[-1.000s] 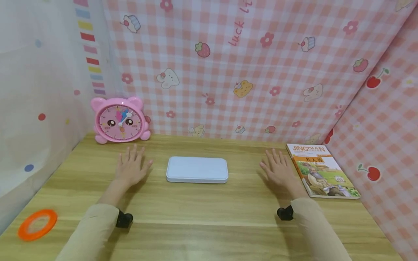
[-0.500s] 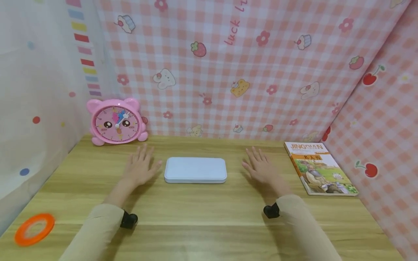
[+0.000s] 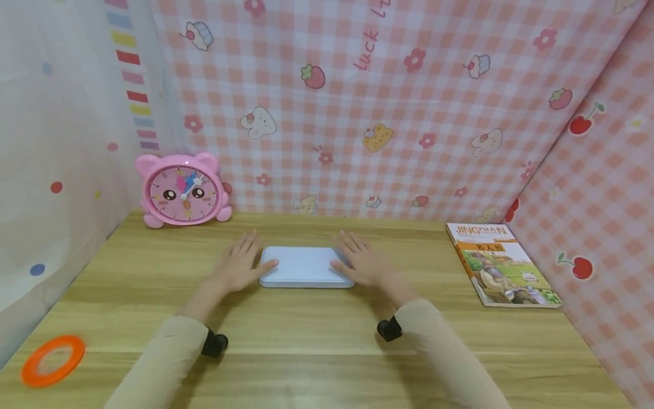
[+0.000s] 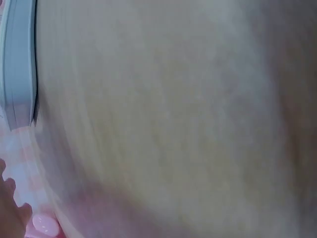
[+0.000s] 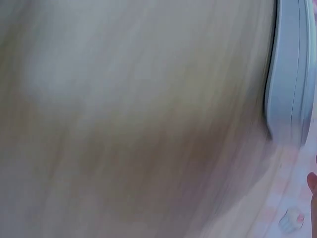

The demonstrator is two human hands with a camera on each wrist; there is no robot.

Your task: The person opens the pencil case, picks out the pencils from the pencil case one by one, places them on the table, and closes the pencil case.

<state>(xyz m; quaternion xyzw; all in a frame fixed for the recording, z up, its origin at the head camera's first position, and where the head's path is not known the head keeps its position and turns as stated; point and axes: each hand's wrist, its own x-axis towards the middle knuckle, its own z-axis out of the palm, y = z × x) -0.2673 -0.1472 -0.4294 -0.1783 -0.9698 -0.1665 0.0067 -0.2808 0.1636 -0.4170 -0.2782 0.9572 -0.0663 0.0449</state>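
Note:
A flat white rectangular case with rounded corners lies on the wooden table. At its left end my left hand has straight fingers pointing forward, its thumb overlapping the case's top edge. My right hand mirrors this at the right end, thumb over the near corner and fingers extended. In the left wrist view the case's grey-white side shows at the upper left, with fingertips at the lower left. The right wrist view has the same case along its right edge; only a bit of the hand is visible.
A pink bear-shaped clock stands at the back left. On the right lies a book with a picture cover. An orange ring is at the front left. Checked cloth covers the wall behind the table.
Both hands have moved inward from the sides to the ends of the white case. The case stays in place; the camera view has shifted slightly.

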